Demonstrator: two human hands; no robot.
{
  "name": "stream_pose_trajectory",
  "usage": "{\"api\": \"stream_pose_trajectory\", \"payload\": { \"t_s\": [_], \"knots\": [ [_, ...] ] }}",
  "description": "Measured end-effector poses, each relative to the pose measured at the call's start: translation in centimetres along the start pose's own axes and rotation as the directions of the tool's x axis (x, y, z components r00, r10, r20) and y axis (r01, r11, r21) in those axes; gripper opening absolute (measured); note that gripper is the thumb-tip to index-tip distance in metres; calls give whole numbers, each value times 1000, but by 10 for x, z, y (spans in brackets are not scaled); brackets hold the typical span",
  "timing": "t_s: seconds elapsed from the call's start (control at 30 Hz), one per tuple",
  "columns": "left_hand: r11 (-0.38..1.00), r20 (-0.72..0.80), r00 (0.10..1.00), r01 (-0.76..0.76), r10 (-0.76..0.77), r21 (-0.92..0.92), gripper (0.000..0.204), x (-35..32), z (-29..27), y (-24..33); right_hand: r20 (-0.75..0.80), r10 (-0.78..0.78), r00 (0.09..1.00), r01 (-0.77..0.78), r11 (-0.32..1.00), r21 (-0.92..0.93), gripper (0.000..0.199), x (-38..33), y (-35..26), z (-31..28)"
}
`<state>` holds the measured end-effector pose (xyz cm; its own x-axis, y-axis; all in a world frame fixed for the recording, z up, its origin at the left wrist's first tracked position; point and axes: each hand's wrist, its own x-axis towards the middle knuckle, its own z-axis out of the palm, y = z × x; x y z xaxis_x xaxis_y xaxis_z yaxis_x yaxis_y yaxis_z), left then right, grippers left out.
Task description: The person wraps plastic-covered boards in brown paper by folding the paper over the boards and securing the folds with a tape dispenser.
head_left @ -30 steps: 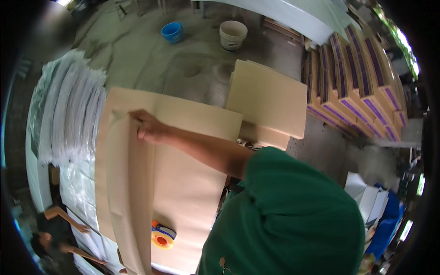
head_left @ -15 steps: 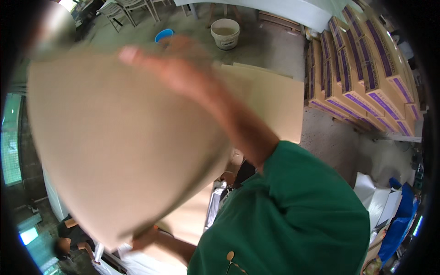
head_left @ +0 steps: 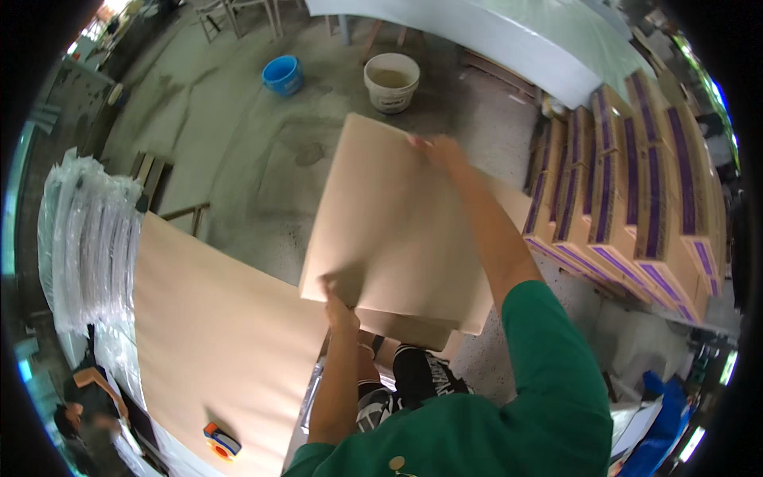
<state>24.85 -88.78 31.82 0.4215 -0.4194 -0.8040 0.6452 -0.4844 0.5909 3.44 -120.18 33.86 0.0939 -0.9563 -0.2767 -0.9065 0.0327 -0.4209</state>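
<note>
A flat brown cardboard sheet (head_left: 389, 222) is held in front of me, tilted. My right hand (head_left: 445, 153) grips its far right edge, with the fingertips over the border. At the near left corner my left hand (head_left: 340, 312) pinches the sheet, its thumb on top and its other fingers largely hidden. Beneath the held sheet, edges of more cardboard (head_left: 409, 327) show near my legs. To the left lies a large brown surface (head_left: 230, 318), bearing an orange, white and dark tape dispenser (head_left: 221, 442).
Plastic-wrapped stacked panels (head_left: 91, 238) stand beyond the brown surface's left side. Cartons with purple bands (head_left: 628, 199) are stacked at the right. On the far floor sit a blue bucket (head_left: 283, 76) and a white bucket (head_left: 391, 83). Another person (head_left: 95, 413) is at the lower left.
The cardboard sheet has swung from the left, where it was close and blurred, to the middle right, lower down. Both hands still hold it. The brown surface and tape dispenser are now uncovered.
</note>
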Motion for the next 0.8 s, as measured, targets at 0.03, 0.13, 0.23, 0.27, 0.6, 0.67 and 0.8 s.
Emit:
{"api": "stream_pose_trajectory", "payload": {
  "t_s": [0.03, 0.13, 0.23, 0.27, 0.6, 0.67, 0.8],
  "knots": [
    [981, -26, 988, 154, -152, 114, 87, 21, -3, -22, 74, 21, 997, -19, 1000, -25, 76, 8, 30, 40],
    [914, -191, 929, 353, -318, 198, 89, 55, -1, -55, 100, -11, 995, 34, 972, -233, 74, 0, 66, 112],
    [908, -75, 912, 408, -403, 92, 99, 77, -8, -97, 144, -134, 981, 163, 962, -220, 77, 11, 91, 106],
    [910, -18, 912, 410, -410, 53, 99, 86, -13, -114, 100, -33, 994, 48, 987, -152, 78, 14, 93, 98],
    [987, -140, 988, 87, -69, 131, 80, 58, 8, -134, 342, 53, 938, -29, 997, -75, 89, -16, 100, 86],
    [995, -89, 991, 99, -99, -2, 75, 57, 7, -148, 284, 73, 956, -45, 993, -105, 83, -13, 121, 100],
    [959, -213, 952, 252, -221, 129, 73, 44, 12, -152, 322, 39, 946, -63, 996, 65, 80, -10, 149, 107]
  ]
}}
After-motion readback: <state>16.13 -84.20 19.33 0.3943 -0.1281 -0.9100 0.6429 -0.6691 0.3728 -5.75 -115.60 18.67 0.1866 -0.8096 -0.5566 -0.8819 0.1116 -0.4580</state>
